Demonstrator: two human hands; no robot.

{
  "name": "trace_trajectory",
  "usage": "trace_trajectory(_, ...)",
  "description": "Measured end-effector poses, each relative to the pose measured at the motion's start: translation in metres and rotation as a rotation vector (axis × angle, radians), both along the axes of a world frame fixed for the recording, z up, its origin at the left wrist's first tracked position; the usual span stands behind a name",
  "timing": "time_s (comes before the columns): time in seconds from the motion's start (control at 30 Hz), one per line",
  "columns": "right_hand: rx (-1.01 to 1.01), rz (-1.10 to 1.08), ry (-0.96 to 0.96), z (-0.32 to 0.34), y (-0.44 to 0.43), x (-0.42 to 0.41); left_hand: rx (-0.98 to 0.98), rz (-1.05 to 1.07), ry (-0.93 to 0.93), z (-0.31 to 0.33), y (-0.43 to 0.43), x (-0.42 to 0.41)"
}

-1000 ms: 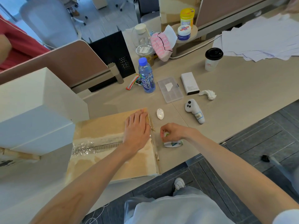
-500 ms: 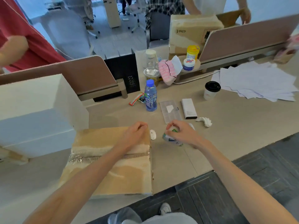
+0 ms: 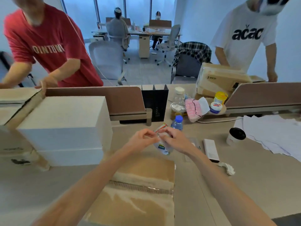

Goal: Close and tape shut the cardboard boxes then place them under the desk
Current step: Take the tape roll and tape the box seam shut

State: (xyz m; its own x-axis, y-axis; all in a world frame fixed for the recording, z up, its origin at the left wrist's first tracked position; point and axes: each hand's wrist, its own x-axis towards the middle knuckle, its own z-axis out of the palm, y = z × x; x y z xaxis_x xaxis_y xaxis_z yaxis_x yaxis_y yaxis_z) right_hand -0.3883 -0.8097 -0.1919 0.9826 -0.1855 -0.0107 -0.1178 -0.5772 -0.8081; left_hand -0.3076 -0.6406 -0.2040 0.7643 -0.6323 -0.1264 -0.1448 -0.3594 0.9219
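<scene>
Left hand (image 3: pixel 142 140) and right hand (image 3: pixel 175 141) pinch the tape roll (image 3: pixel 162 148) mid-frame, fingers curled. The cardboard box (image 3: pixel 140 203) (probably light, stiff) wants gripping by its sides.

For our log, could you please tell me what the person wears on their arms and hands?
The left hand and right hand are ungloved; the left arm and right arm are bare, with no sleeve, watch or band in view.
</scene>
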Motion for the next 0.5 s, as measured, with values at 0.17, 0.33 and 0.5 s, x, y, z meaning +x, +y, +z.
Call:
trace_trajectory(0.17, -0.002, -0.018, 0.008, 0.007, 0.017, 0.03, 0.018, -0.011, -0.06, 0.007, 0.016, 0.028)
trace_trajectory(0.33, 0.145, -0.02, 0.006, 0.013, 0.028, 0.056, 0.008, 0.085, -0.102, 0.015, 0.018, 0.065)
trace_trajectory(0.5, 0.406, -0.06, -0.064, 0.022, 0.03, 0.079, -0.009, 0.152, -0.1, 0.029, 0.018, 0.112)
